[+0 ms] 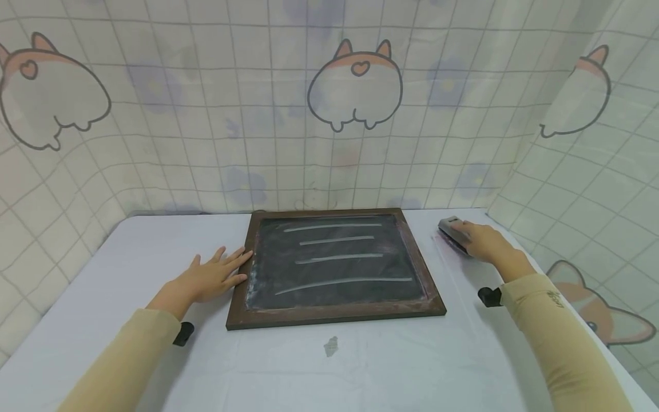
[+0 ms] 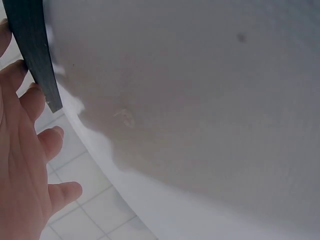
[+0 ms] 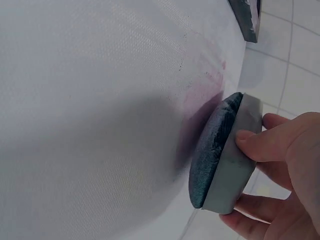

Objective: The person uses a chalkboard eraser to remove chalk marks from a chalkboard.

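Note:
A chalkboard (image 1: 334, 263) in a brown wooden frame lies on the white-covered table, with several white chalk lines across it. My left hand (image 1: 213, 278) has its fingers spread, fingertips on the board's left frame edge. The left wrist view shows those fingers against the dark side of the frame (image 2: 37, 55). To the right of the board, my right hand (image 1: 486, 243) grips a chalkboard eraser (image 1: 453, 233). In the right wrist view the eraser (image 3: 227, 155) has a grey back and a dark felt pad, held between thumb and fingers close over the cloth.
Pink chalk smudges (image 3: 205, 90) mark the white tablecloth (image 1: 381, 366) near the eraser. A grey-green patch (image 1: 331, 346) shows in front of the board. Behind and at the sides hangs a checked curtain (image 1: 278, 154) with cartoon animal prints.

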The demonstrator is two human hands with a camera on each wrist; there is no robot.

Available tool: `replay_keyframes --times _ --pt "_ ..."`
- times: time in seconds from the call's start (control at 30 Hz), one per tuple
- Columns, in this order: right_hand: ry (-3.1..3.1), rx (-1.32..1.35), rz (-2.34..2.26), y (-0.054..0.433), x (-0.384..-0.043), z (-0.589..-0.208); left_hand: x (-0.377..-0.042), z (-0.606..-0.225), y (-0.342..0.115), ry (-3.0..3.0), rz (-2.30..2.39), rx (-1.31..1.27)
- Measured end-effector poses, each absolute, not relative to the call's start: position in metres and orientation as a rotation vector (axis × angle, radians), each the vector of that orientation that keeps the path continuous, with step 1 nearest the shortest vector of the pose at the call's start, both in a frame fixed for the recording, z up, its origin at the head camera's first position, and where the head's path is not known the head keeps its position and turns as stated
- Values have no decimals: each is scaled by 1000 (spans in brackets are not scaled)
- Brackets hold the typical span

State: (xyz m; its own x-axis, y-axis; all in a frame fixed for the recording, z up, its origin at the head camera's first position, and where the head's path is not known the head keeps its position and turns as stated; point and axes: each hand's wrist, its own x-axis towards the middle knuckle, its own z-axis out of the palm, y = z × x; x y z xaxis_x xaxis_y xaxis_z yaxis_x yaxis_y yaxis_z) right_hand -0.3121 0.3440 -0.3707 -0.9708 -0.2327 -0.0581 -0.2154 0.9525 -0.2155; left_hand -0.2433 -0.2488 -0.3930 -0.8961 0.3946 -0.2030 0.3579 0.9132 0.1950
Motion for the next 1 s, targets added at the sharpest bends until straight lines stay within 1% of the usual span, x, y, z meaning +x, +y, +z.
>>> replay_keyframes --times 0.2,0.47,0.63,0.87,1.0 --pt "3048 -446 -381 346 -308 -368 -244 -394 -249 2848 229 571" --pt "3103 -633 -310 340 -298 -363 -244 -396 -250 2855 240 570" --pt "3144 -811 -329 333 -286 -355 -246 -399 -247 2862 232 583" --pt "3103 -1154 -395 312 -273 -355 -245 -400 -248 2864 203 567" --pt "3041 -1238 -438 300 -267 -355 -245 -401 -248 2882 199 581"
